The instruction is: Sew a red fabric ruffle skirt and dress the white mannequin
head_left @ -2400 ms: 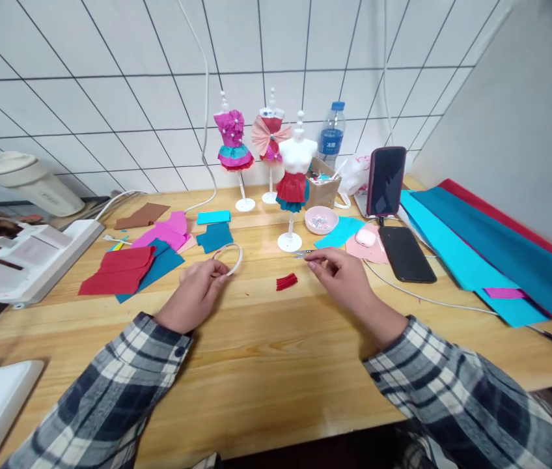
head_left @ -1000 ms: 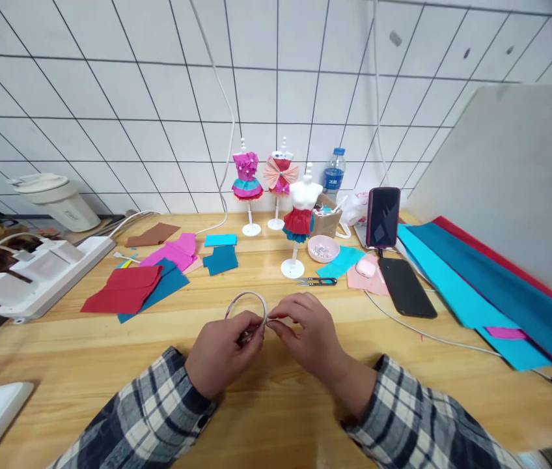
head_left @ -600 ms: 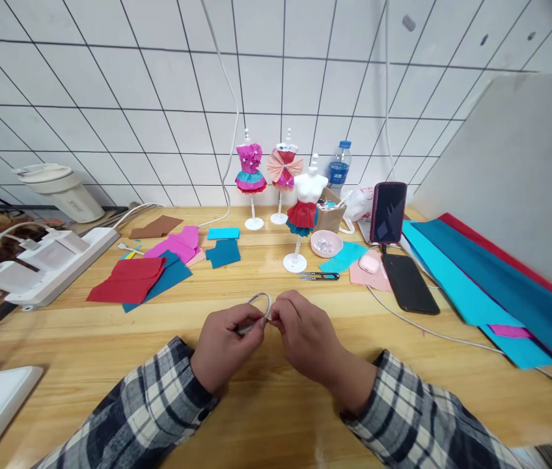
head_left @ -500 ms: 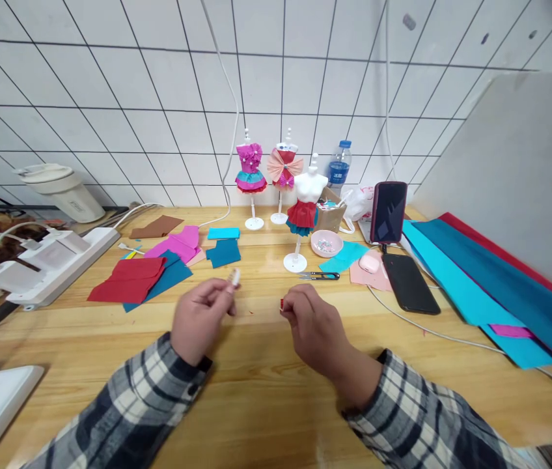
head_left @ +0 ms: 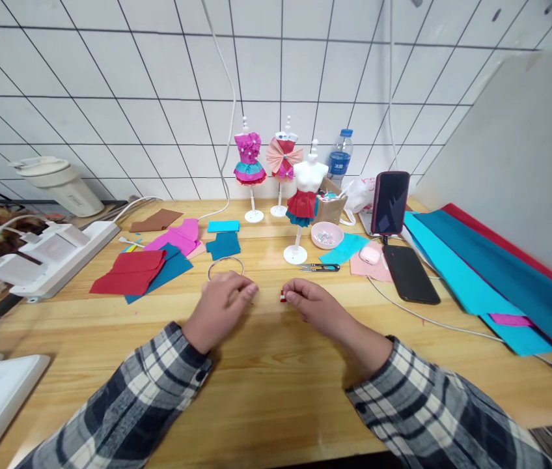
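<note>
My left hand (head_left: 222, 306) is closed, thumb against fingers; what lies between the fingertips is too small to tell. A thin, pale ring (head_left: 226, 259) shows just beyond its knuckles, partly hidden by them, and whether the hand holds it is unclear. My right hand (head_left: 317, 305) pinches a small red piece (head_left: 282, 296) with a whitish spot. The hands are apart, fingertips facing each other. Behind them stands a white mannequin (head_left: 309, 177) in a red and teal skirt (head_left: 302, 205). Black snips (head_left: 322, 268) lie beyond my right hand.
Two dressed mannequins (head_left: 249, 159) (head_left: 284, 156) stand behind. A pink bead bowl (head_left: 327, 236), phones (head_left: 410, 273) (head_left: 390, 203) and long cloth strips (head_left: 495, 280) are right. Cloth pieces (head_left: 127, 272), a power strip (head_left: 68, 264) and a cup (head_left: 61, 185) are left.
My left hand has turned more palm-down and its fingertips have moved right. The pale ring, earlier seen narrow at the fingertips, now shows as a wide loop. The right hand still pinches the red piece.
</note>
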Motion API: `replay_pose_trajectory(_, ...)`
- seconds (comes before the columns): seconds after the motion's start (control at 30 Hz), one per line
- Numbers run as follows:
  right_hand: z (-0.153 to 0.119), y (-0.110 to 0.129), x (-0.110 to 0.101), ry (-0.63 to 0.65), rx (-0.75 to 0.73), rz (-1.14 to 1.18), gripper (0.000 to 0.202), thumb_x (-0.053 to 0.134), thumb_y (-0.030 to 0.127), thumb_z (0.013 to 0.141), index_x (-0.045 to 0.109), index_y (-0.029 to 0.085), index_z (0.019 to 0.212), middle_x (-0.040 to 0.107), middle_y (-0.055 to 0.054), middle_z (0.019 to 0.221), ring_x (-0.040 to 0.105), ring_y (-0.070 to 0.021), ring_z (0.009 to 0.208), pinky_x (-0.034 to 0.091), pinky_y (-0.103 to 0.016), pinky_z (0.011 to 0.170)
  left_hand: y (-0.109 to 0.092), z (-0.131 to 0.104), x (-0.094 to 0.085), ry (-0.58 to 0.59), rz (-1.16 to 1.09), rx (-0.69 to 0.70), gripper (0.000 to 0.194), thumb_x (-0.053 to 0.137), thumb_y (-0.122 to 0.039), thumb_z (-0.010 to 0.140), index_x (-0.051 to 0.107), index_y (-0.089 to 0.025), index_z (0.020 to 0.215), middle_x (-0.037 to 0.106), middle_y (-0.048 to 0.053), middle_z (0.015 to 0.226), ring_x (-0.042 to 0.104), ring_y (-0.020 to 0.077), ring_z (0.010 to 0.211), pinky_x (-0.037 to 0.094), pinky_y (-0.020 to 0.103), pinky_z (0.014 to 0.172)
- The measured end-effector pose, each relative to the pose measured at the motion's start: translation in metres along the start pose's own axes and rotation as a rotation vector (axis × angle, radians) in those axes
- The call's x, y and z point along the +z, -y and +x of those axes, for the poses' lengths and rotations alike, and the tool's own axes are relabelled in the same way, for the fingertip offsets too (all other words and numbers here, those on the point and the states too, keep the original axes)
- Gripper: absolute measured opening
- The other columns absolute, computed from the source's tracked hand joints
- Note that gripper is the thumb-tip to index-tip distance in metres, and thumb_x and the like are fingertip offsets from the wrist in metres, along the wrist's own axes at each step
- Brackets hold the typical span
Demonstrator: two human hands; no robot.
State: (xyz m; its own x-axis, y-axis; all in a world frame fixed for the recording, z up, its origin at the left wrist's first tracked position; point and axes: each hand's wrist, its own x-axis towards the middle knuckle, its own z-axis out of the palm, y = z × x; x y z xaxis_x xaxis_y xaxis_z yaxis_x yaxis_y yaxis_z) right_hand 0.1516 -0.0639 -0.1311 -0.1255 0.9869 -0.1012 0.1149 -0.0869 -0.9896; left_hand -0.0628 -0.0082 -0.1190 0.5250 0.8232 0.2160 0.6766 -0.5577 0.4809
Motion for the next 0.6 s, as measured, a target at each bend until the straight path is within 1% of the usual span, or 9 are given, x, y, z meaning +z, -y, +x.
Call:
replay_pose_trajectory(0.03,-0.001,0.000,0.002,0.006,-0.031,-0.061,0.013,0.056,0.033,0.083,0.056,0.020,0.080,0.055,0.003,0.072,0.042,-0.0104,0.060,0.037,-0.023,0.056,-0.009,-0.003,0.002,0.072,-0.047,0.009,0.043,0.037,-0.050,0.096,0.069,-0.022,0.090,0.069,0.006,0.090,0.058,0.0231,0.088,0.038,0.038,0.081)
replay_pose_trajectory(0.07,-0.001,0.000,0.004,0.010,-0.057,-0.114,0.012,0.055,0.031,0.083,0.057,0.020,0.078,0.055,0.003,0.072,0.046,-0.0116,0.064,0.039,-0.024,0.060,-0.017,-0.005,0.004,0.111,-0.061,0.013,0.042,0.038,-0.052,0.095,0.068,-0.022,0.090,0.068,0.005,0.089,0.057,0.0230,0.088,0.037,0.038,0.080)
replay_pose_trajectory(0.13,-0.003,0.000,0.008,0.008,-0.080,-0.183,0.011,0.054,0.027,0.084,0.057,0.020,0.076,0.055,0.003,0.070,0.048,-0.0128,0.068,0.040,-0.025,0.063,-0.027,-0.009,0.009,0.133,-0.055,0.031,0.039,0.040,-0.051,0.095,0.067,-0.023,0.089,0.068,0.004,0.085,0.056,0.0225,0.085,0.033,0.038,0.077)
replay_pose_trajectory(0.2,-0.004,-0.001,0.010,0.007,-0.080,-0.214,0.011,0.053,0.025,0.083,0.057,0.020,0.075,0.055,0.004,0.070,0.048,-0.0125,0.066,0.040,-0.025,0.061,-0.030,-0.010,0.013,0.115,-0.024,0.071,0.035,0.040,-0.044,0.096,0.066,-0.022,0.086,0.067,0.004,0.081,0.055,0.0221,0.083,0.031,0.038,0.076)
replay_pose_trajectory(0.3,-0.005,-0.001,0.013,-0.007,-0.075,-0.248,0.010,0.055,0.024,0.083,0.057,0.020,0.075,0.056,0.004,0.068,0.047,-0.0114,0.062,0.038,-0.024,0.058,-0.029,-0.011,0.016,0.074,0.005,0.132,0.031,0.042,-0.035,0.095,0.065,-0.022,0.079,0.067,0.004,0.077,0.054,0.0217,0.081,0.029,0.039,0.075)
replay_pose_trajectory(0.47,-0.004,0.001,0.011,-0.057,-0.086,-0.267,0.010,0.059,0.027,0.081,0.059,0.020,0.074,0.059,0.003,0.069,0.048,-0.0112,0.061,0.037,-0.024,0.058,-0.032,-0.013,0.013,-0.008,-0.079,0.184,0.028,0.047,-0.035,0.092,0.065,-0.021,0.076,0.065,0.003,0.068,0.053,0.0199,0.074,0.034,0.038,0.073)
replay_pose_trajectory(0.53,-0.003,0.002,0.006,-0.141,-0.076,-0.260,0.008,0.061,0.028,0.079,0.060,0.020,0.076,0.060,0.003,0.070,0.049,-0.0112,0.059,0.039,-0.025,0.058,-0.033,-0.014,0.012,-0.032,-0.139,0.160,0.028,0.048,-0.035,0.091,0.066,-0.021,0.074,0.066,0.003,0.068,0.055,0.0192,0.073,0.037,0.037,0.075)
replay_pose_trajectory(0.6,-0.002,0.003,0.001,-0.299,-0.105,-0.281,0.011,0.062,0.027,0.078,0.062,0.020,0.087,0.061,0.003,0.075,0.047,-0.0102,0.055,0.040,-0.025,0.057,-0.033,-0.015,0.012,-0.050,-0.212,0.080,0.029,0.050,-0.037,0.091,0.069,-0.021,0.076,0.069,0.003,0.072,0.058,0.0192,0.075,0.041,0.036,0.077)
